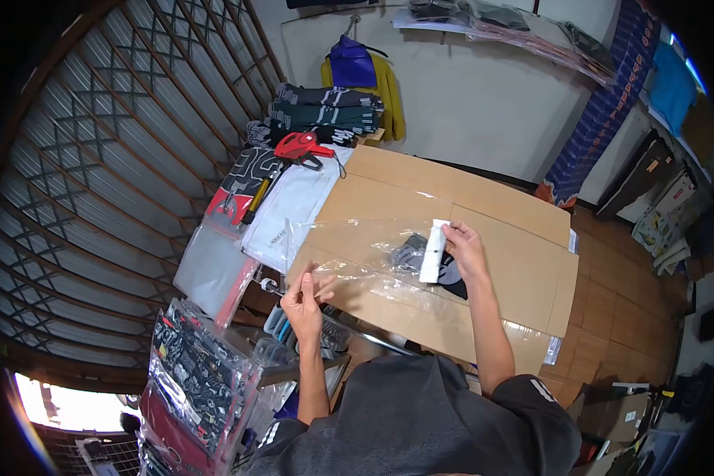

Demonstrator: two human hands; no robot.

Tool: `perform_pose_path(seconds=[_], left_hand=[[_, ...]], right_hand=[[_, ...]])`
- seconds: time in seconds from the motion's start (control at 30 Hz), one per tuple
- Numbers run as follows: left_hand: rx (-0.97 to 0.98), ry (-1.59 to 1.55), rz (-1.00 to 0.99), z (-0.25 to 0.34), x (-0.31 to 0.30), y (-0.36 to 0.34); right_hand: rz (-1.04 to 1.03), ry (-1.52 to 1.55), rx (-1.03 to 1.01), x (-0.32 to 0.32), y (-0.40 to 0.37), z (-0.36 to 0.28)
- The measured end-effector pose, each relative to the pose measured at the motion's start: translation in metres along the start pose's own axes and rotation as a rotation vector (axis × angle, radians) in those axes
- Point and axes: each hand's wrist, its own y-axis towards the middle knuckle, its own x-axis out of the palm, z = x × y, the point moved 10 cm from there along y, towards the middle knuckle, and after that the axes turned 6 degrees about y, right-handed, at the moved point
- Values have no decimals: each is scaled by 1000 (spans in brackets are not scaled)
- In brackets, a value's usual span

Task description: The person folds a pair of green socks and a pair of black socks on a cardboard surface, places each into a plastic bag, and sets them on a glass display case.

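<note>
A clear plastic bag [355,234] stretches between my two hands above the cardboard. My left hand [303,300] is at its near left edge, thumb and fingers curled at the film. In my right hand [466,252] is a flat white strip [431,258], pinched near its top and overlapping the bag's right end. Below and behind the strip lies a small folded dark grey and black cloth item [454,279], partly hidden by it and seen partly through the plastic.
Cardboard sheets [523,262] cover the table. A red tag gun [301,147] and a yellow-handled cutter [258,198] lie at the left, near folded garments [325,111]. Bagged clothes [194,365] hang at lower left. A metal folding gate [119,159] borders the left side.
</note>
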Motion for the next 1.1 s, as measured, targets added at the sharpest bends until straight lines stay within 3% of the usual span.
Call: perform_pose_path(seconds=[0.07, 0.1, 0.17, 0.27, 0.3, 0.57, 0.6, 0.7, 0.97, 1.1], left_hand=[[27, 16, 56, 6, 9, 2], [151, 57, 92, 16, 18, 5], [395, 132, 159, 34, 27, 1], [555, 307, 78, 39, 45, -3], [633, 357, 54, 43, 54, -4], [449, 581, -470, -69, 132, -7], [330, 508, -543, -82, 142, -8], [487, 844, -627, -88, 164, -23], [407, 755, -640, -113, 180, 3], [423, 794, -623, -103, 183, 1]], right_hand=[[67, -264, -239, -3, 2, -16], [101, -555, -489, 7, -16, -33], [-30, -921, -586, 30, -47, -42], [-164, -1329, -566, 32, -72, -12], [-114, -1317, -533, 26, -74, -15], [290, -1382, -452, -36, -104, -38], [326, -1392, -441, -45, -107, -39], [355, -1430, -382, -62, -116, -42], [406, -1364, -377, -71, -108, -30], [409, -1248, -491, -67, -102, -34]])
